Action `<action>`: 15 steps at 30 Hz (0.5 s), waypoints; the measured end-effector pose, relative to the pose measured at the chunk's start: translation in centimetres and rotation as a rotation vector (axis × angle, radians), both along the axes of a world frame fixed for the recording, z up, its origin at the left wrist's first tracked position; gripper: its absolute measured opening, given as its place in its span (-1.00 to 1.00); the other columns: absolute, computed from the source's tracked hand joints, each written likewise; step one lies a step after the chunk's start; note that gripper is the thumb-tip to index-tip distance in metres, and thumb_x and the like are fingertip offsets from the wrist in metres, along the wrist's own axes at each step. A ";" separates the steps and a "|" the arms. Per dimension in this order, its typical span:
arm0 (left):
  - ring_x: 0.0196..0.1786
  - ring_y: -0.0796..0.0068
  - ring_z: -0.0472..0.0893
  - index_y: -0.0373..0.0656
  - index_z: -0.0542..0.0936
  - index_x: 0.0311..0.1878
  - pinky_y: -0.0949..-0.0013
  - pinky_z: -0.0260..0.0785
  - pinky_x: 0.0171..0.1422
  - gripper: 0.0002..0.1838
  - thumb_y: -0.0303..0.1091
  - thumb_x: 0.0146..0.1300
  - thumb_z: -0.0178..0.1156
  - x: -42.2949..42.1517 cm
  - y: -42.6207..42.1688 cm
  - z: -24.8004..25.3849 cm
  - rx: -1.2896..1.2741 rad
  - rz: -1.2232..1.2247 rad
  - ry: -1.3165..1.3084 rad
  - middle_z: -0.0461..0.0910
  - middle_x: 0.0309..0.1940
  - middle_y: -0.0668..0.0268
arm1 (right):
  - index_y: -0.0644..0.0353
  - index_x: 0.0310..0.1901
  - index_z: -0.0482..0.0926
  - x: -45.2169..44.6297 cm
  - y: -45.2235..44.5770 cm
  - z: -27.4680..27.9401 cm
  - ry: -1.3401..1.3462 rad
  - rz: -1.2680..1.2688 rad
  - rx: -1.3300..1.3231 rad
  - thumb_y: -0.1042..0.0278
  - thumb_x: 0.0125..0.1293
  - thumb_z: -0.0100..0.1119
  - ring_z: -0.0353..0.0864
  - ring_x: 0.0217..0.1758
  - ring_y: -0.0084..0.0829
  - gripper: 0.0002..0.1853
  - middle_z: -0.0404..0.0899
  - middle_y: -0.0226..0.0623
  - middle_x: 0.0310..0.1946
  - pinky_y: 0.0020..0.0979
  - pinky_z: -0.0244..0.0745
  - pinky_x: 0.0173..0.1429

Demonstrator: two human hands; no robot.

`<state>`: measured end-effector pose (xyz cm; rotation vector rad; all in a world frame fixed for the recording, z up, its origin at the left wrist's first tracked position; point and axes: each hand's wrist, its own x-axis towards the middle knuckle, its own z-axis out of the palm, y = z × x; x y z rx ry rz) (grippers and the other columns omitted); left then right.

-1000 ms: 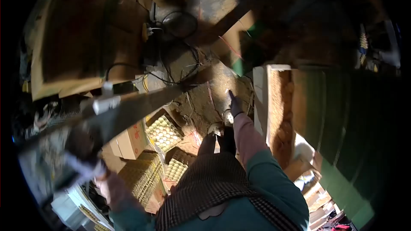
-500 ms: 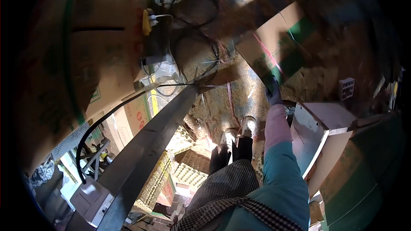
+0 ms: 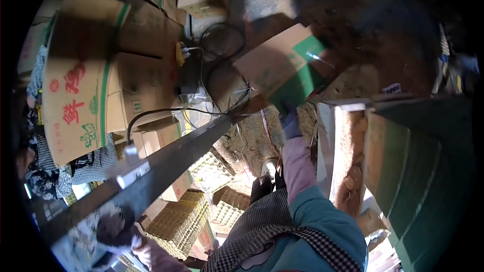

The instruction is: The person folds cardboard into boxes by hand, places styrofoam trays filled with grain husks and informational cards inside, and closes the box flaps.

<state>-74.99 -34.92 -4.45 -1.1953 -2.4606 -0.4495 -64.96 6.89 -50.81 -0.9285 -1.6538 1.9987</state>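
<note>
My right hand (image 3: 289, 120), in a dark glove, reaches forward to the near edge of a flat cardboard piece (image 3: 282, 65) with a green band. Its fingers close on that edge, and the cardboard extends ahead over the floor. At the lower left, my left hand (image 3: 118, 229) is a dark, blurred shape beside a long dark beam (image 3: 171, 158); its fingers cannot be made out. A white device (image 3: 132, 174) with a black cable sits on the beam.
Printed cartons (image 3: 75, 85) are stacked at the left. Egg trays (image 3: 179, 219) stand below the beam, with eggs (image 3: 209, 171) nearby. An open box (image 3: 348, 156) and green-covered cardboard (image 3: 418, 171) are at the right. Black cable loops (image 3: 222, 40) lie ahead.
The right hand has reached the cardboard, which has turned and shifted left in view since the last frame. My left hand is back in view at the lower left. The camera view has swung.
</note>
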 end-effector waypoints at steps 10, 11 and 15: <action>0.48 -0.03 0.06 -0.21 -0.12 0.51 -0.02 -0.09 0.53 -0.08 -0.42 0.22 0.25 0.9 6.2 6.1 0.539 0.333 0.612 -0.10 0.49 -0.04 | 0.32 -0.01 0.58 23.1 -9.0 30.3 0.050 0.139 -0.352 0.49 0.17 0.25 0.62 -0.09 -0.42 -0.67 0.61 -0.28 -0.12 -0.41 0.56 0.03; 0.50 -0.01 0.01 -0.20 -0.20 0.53 0.01 -0.20 0.56 -0.07 -0.41 0.27 0.20 4.5 8.3 7.7 0.524 0.416 0.377 -0.21 0.52 -0.03 | 0.33 -0.02 0.58 25.9 -8.5 30.8 0.039 0.165 -0.306 0.51 0.13 0.25 0.62 -0.09 -0.42 -0.66 0.62 -0.29 -0.13 -0.41 0.56 0.02; 0.50 0.12 0.04 -0.27 -0.09 0.50 0.18 -0.14 0.54 -0.01 -0.28 0.14 0.33 12.7 12.1 7.1 0.682 -0.100 -0.426 -0.02 0.48 0.06 | 0.31 0.02 0.54 34.5 -7.8 40.5 -0.067 0.270 -0.053 0.56 -0.02 0.35 0.59 -0.08 -0.45 -0.52 0.62 -0.34 -0.16 -0.43 0.55 0.02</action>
